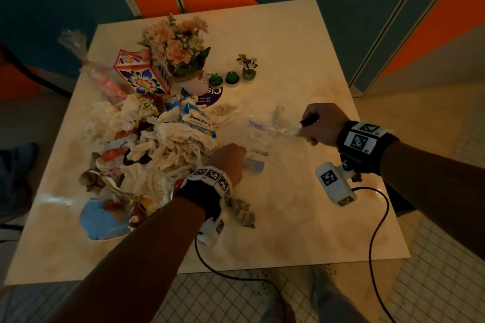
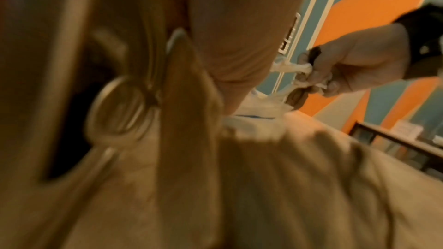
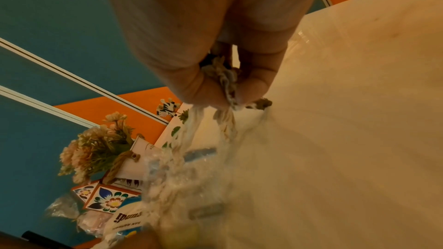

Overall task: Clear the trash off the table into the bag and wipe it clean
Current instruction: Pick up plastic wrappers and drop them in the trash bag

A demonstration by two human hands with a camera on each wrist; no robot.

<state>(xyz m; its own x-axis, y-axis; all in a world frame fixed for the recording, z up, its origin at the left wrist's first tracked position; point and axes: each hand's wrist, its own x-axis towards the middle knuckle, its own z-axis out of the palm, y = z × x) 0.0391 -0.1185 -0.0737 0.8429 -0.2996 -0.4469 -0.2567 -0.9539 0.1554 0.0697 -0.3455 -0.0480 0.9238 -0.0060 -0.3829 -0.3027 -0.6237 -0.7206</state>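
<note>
A clear plastic bag (image 1: 258, 139) with blue print lies stretched across the middle of the pale table (image 1: 301, 60). My right hand (image 1: 313, 126) grips its twisted end, and the right wrist view shows thumb and fingers pinching that twisted plastic (image 3: 225, 82). My left hand (image 1: 232, 157) is curled at the bag's near-left edge and seems to hold it; the left wrist view is too blurred to confirm this. A big heap of crumpled tissues and snack wrappers (image 1: 157, 144) covers the table's left half, right beside my left hand.
Behind the heap stand a flower pot (image 1: 178, 44), a patterned box (image 1: 141, 73) and small potted plants (image 1: 232, 77). A crumpled paper (image 1: 244, 212) lies by my left wrist, a blue wrapper (image 1: 102, 220) at the near left. Cables (image 1: 378, 217) hang over the front edge.
</note>
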